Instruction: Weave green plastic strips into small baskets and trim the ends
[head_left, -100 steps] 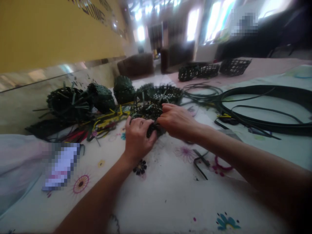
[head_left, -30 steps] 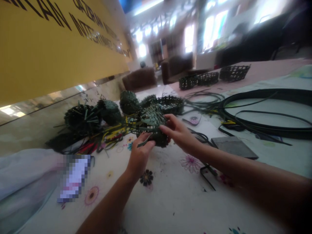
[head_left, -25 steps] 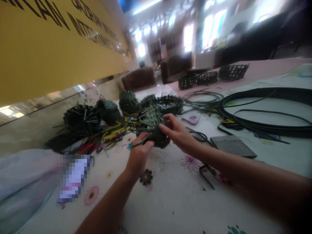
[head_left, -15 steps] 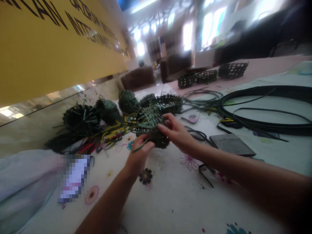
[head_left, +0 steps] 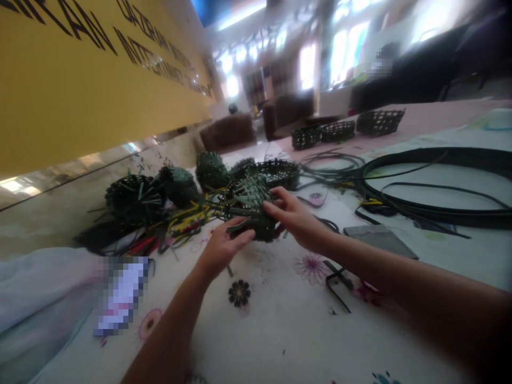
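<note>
Between my two hands a small dark green woven basket is held tilted above the flowered tablecloth, its woven strips catching the light. My right hand grips the basket's right side, thumb and fingers pressed on the weave. At its lower left, my left hand is closed on the basket's edge, where a loose green strip curves by the thumb. Some fingertips of both hands are hidden behind the basket.
Several woven baskets stand behind and left, beside yellow strips. A large coil of dark strip lies right, near a grey flat block. More openwork baskets sit farther back. Cut strip pieces lie near my right forearm.
The basket has shifted slightly to the right in view. My left fingers and thumb have changed position on its edge, and the loose strip there now curves differently.
</note>
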A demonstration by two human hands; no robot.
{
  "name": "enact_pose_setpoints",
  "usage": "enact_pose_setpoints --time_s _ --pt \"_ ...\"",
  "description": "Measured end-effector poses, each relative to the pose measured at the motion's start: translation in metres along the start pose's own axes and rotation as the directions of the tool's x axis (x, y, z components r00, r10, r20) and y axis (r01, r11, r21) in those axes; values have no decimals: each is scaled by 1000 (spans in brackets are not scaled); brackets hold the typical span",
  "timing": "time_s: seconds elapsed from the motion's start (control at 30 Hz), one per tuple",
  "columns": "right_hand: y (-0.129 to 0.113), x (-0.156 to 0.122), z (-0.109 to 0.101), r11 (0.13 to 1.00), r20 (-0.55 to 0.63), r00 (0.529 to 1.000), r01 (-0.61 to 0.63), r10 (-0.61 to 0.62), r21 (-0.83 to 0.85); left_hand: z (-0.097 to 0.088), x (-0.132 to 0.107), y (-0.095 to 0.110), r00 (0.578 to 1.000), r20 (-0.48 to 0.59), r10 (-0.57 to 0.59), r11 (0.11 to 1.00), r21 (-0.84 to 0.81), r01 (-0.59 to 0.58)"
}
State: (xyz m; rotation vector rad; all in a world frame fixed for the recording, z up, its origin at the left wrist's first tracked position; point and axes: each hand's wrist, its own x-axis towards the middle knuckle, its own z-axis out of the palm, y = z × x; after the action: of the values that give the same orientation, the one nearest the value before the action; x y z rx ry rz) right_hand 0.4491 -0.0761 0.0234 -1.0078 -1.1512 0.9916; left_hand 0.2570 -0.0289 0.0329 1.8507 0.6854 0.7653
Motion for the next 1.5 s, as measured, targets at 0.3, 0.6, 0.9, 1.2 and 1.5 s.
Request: enact_pose_setpoints --time_s 0.3,0.6,0.9,1.2,1.5 --pt "0 5 -4 1000 8 1000 -7 7 17 -9 4 -7 984 -28 179 940 299 -162" --pt "-2 0 -1 999 -36 999 -33 33 13 -3 4 -3 973 14 232 927 300 -225" --pt "-1 -2 0 999 -43 998 -34 34 17 8 1 -4 977 -21 212 882 434 -182" --pt "-4 -2 -2 999 19 999 -34 34 -8 -1 2 -1 979 132 158 914 355 -195" --pt "5 -3 1 1000 -33 999 9 -10 -23 13 -1 -3 990 48 135 913 383 -143"
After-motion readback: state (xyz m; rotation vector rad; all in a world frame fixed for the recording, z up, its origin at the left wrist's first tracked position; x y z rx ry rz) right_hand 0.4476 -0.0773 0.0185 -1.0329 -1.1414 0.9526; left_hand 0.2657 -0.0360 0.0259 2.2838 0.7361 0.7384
